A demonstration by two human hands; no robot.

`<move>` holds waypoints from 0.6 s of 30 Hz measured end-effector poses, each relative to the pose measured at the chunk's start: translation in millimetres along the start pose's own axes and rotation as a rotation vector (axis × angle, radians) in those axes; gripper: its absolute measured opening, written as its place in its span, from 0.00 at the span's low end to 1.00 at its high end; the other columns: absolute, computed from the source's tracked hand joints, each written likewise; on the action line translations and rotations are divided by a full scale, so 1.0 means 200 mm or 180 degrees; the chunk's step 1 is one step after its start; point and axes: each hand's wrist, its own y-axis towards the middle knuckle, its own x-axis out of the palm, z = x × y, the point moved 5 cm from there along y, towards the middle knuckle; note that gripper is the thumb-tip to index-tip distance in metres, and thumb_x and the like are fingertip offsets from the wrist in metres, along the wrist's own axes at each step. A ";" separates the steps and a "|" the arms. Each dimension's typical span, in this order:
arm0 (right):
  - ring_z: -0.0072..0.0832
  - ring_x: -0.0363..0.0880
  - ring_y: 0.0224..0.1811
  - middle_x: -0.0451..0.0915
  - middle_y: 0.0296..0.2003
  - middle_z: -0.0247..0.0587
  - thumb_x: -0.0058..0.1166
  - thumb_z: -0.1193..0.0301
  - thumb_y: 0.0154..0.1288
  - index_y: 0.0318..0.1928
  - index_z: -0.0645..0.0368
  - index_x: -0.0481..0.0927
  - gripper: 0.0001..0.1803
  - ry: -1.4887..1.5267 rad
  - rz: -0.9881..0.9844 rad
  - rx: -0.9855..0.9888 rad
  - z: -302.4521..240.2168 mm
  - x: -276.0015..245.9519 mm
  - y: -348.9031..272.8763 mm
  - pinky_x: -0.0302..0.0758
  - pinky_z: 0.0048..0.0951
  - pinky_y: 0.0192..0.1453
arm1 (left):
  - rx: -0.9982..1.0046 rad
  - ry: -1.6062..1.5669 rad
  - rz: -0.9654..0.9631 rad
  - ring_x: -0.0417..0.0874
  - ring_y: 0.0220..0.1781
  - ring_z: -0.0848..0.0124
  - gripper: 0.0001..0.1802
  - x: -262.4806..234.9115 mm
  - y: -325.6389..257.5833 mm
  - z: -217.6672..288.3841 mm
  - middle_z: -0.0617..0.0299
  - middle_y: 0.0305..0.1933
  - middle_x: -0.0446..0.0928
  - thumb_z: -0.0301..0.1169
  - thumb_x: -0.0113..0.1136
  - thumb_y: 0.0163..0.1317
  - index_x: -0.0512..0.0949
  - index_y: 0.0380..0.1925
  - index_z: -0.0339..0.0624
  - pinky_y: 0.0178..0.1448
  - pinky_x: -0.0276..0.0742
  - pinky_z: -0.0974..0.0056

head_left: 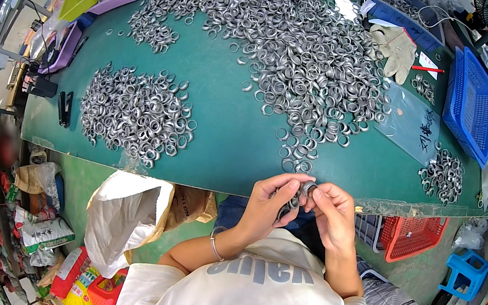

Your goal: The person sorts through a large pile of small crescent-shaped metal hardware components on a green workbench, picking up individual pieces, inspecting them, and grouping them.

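My left hand [269, 204] is curled around several grey metal rings [286, 199] at the table's front edge. Close beside it, my right hand [332, 216] pinches one metal ring [309, 189] between thumb and fingertips. Just beyond my hands, the tip of a large heap of loose rings [310, 54] reaches toward me across the green table [220, 142]. A second pile of rings [135, 111] lies to the left, and a small pile of rings [442, 176] is at the right.
A black stapler [64, 109] lies at the left. On the right are a clear plastic bag [410, 124], a work glove [396, 51] and a blue basket [471, 105]. An open paper sack [125, 217] stands below the front edge, a red basket [414, 237] under the right side.
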 end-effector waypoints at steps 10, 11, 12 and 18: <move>0.24 0.74 0.31 0.75 0.23 0.37 0.51 0.69 0.63 0.27 0.62 0.74 0.10 0.0033 0.0086 0.0228 0.00 0.02 0.00 0.70 0.21 0.35 | -0.0034 -0.0029 0.0023 0.65 0.15 0.82 0.13 0.00 -0.01 0.01 0.63 0.27 0.73 0.30 0.48 0.66 0.75 0.46 0.36 0.13 0.50 0.78; 0.23 0.74 0.31 0.76 0.25 0.37 0.51 0.71 0.64 0.29 0.63 0.75 0.08 0.0120 0.0017 0.0214 0.00 0.02 0.00 0.69 0.21 0.36 | -0.0040 -0.0033 0.0031 0.65 0.15 0.82 0.13 0.00 -0.01 0.01 0.63 0.27 0.73 0.30 0.48 0.66 0.75 0.46 0.36 0.13 0.51 0.78; 0.21 0.73 0.31 0.77 0.27 0.38 0.50 0.73 0.64 0.31 0.64 0.75 0.07 0.0206 -0.0051 0.0199 0.01 0.01 -0.01 0.69 0.21 0.37 | -0.0046 -0.0038 0.0038 0.65 0.15 0.82 0.13 0.00 -0.01 0.01 0.63 0.27 0.73 0.29 0.49 0.66 0.75 0.46 0.36 0.13 0.51 0.78; 0.20 0.73 0.31 0.78 0.29 0.38 0.50 0.74 0.64 0.33 0.65 0.76 0.06 0.0336 -0.0156 0.0165 0.01 0.02 -0.01 0.69 0.21 0.39 | -0.0124 0.0307 0.0130 0.64 0.15 0.82 0.13 0.01 -0.02 0.03 0.62 0.28 0.73 0.26 0.50 0.64 0.74 0.48 0.34 0.16 0.54 0.78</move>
